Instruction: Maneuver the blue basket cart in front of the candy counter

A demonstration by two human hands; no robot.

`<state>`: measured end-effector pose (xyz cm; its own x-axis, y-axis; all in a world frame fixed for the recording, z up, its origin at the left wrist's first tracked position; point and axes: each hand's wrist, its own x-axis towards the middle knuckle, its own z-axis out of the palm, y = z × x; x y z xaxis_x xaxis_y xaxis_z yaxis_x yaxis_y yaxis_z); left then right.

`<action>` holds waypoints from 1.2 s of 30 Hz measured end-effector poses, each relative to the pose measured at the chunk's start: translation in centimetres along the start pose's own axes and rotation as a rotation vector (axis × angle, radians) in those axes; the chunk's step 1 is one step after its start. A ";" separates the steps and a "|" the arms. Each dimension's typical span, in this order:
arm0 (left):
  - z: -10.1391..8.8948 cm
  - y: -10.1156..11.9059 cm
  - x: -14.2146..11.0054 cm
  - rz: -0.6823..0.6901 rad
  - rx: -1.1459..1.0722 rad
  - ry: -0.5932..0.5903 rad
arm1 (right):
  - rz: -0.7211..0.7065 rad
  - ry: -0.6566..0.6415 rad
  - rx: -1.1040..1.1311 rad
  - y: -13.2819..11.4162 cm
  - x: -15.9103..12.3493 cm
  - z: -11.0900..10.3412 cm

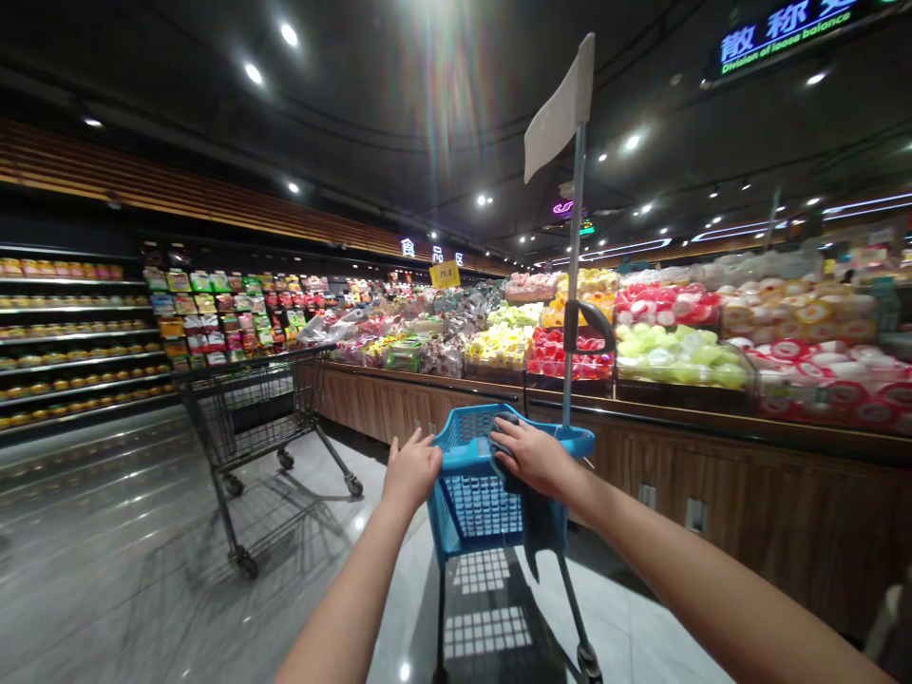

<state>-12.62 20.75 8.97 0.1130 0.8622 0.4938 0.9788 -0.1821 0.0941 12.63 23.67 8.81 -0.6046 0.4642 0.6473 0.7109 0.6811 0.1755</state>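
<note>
A small blue plastic basket cart [466, 499] stands right in front of me, with a pole and a white flag [560, 109] rising from its right rim. My left hand [411, 470] rests on the basket's left rim, fingers curled over the edge. My right hand [533, 456] presses a dark cloth [536, 518] onto the right rim; the cloth hangs down the basket's side.
An empty black wire shopping trolley [249, 408] stands to the left on the glossy grey floor. A long wooden counter [712, 484] with bins of wrapped sweets runs along the right. Shelves of packaged goods [78, 332] line the far left wall.
</note>
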 end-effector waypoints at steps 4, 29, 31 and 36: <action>0.4 0.0 0.1 -0.022 -0.030 -0.002 | 0.076 0.000 -0.017 1.6 -1.7 -0.2; 0.8 -0.6 0.3 -0.018 -0.024 0.045 | 0.065 0.074 0.000 0.7 -0.8 0.9; 0.9 -0.4 0.3 -0.028 -0.033 0.050 | 0.122 0.070 -0.007 1.3 -1.5 0.7; 1.1 0.1 0.3 -0.056 -0.046 0.073 | 0.147 0.110 -0.072 -0.3 -0.2 1.0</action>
<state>-12.34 21.54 8.23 0.0442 0.8349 0.5485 0.9742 -0.1576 0.1615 12.15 23.96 7.89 -0.4526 0.4884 0.7461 0.8147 0.5666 0.1234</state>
